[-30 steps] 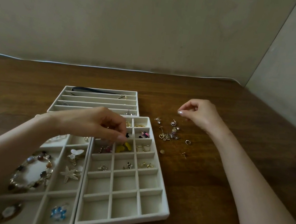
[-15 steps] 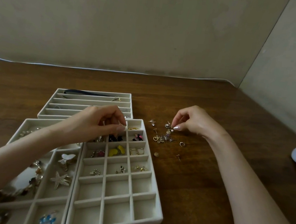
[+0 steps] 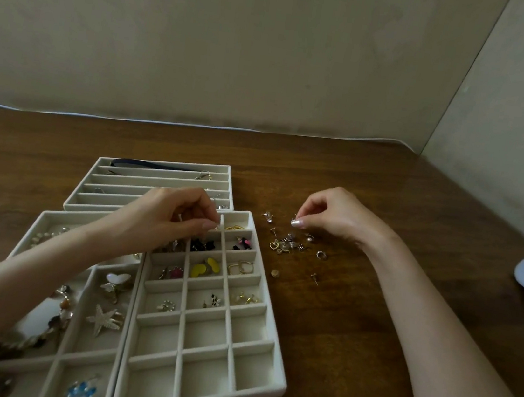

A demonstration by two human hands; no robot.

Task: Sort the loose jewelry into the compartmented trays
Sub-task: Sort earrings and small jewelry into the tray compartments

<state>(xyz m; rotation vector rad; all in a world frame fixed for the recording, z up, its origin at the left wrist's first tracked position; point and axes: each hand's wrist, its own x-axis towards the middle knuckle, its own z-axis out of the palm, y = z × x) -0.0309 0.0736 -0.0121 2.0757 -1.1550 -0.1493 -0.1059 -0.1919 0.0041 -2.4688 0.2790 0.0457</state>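
Cream velvet lines three trays, and the sorting looks to be well past halfway. The right hand (image 3: 335,214) pinches a small silver piece (image 3: 294,220) between thumb and forefinger, held just above the loose pile (image 3: 287,245). That pile lies on the wooden table (image 3: 351,343) directly under the pinch and a little toward the wrist. A heart charm (image 3: 274,245), a ring (image 3: 321,255), a stud (image 3: 315,277) and a round gold back (image 3: 274,273) lie further to the wrist side.

The left hand (image 3: 171,216) hangs over the far rows of the grid tray (image 3: 277,377) with its fingers curled and thumb meeting forefinger. Something glints at the tips, but I cannot tell whether a piece is held. Just on its wrist side, cells already hold black pieces (image 3: 202,245), yellow pieces (image 3: 205,266) and gold hoops (image 3: 240,267). Several rows beyond those, nearest the person, have nothing in them.

Under the left forearm, the wide-celled tray (image 3: 84,325) carries a starfish brooch (image 3: 104,319), a blue flower (image 3: 80,391) and a bead bracelet (image 3: 54,321). Past the left fingertips, the long-slot tray (image 3: 156,181) holds a dark band (image 3: 151,165).

What remains, by my judgement, is the small pile: a dozen or so tiny items.
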